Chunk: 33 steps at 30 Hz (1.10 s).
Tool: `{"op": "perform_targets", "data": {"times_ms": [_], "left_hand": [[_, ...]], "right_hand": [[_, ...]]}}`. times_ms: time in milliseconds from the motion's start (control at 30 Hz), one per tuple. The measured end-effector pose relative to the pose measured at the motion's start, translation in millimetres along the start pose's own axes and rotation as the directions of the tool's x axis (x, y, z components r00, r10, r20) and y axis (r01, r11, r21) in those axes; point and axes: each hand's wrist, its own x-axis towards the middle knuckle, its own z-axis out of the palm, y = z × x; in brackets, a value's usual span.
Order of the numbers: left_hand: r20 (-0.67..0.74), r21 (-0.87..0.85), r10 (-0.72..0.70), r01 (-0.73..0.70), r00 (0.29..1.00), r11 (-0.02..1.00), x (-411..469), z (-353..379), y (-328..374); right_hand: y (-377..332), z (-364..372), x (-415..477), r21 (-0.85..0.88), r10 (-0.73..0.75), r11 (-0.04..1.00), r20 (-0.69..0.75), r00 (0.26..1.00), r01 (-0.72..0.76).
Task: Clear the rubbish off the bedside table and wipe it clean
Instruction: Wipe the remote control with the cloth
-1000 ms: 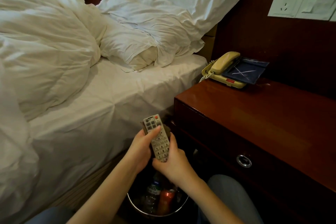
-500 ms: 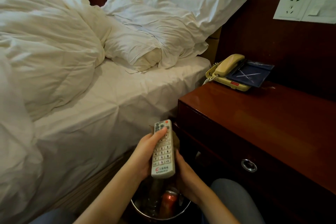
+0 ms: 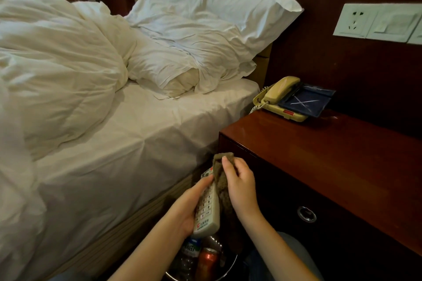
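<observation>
My left hand (image 3: 182,210) grips a white remote control (image 3: 207,211) by its lower half, buttons facing up. A brown cleaning cloth (image 3: 221,180) lies against the remote's right side and top, held by my right hand (image 3: 242,187), whose fingers curl around it. Both hands are in front of the dark red wooden bedside table (image 3: 331,155), above a metal bin (image 3: 228,268). The bin holds a plastic bottle (image 3: 188,255) and a red can (image 3: 207,260).
A beige telephone (image 3: 277,96) and a dark blue tray (image 3: 306,101) sit at the table's back corner. The table has a drawer with a ring pull (image 3: 306,214). A bed with white sheets (image 3: 127,148) and pillows is on the left. Wall sockets (image 3: 376,23) are above.
My right hand came up from beneath the remote and now holds the brown cloth against its upper right side. The left hand keeps its grip on the remote.
</observation>
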Motion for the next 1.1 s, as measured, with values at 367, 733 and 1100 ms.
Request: {"op": "perform_targets", "data": {"times_ms": [367,733,1100], "left_hand": [[-0.070,-0.203,0.107,-0.119,0.992,0.972,-1.3,-0.5,15.4],[0.105,-0.345,0.215,-0.167,0.971,0.924,-7.7,1.5,20.8],[0.047,-0.343,0.304,-0.271,0.951,0.899,-9.7,-10.2,38.6]], "right_hand": [[4.7,5.1,-29.1,0.145,0.103,0.975,0.367,0.925,-0.166],[1.2,12.6,-17.3,-0.064,0.019,0.998,0.424,0.905,0.009],[-11.5,25.5,-21.0,-0.120,-0.006,0.988,0.588,0.809,0.094]]}}
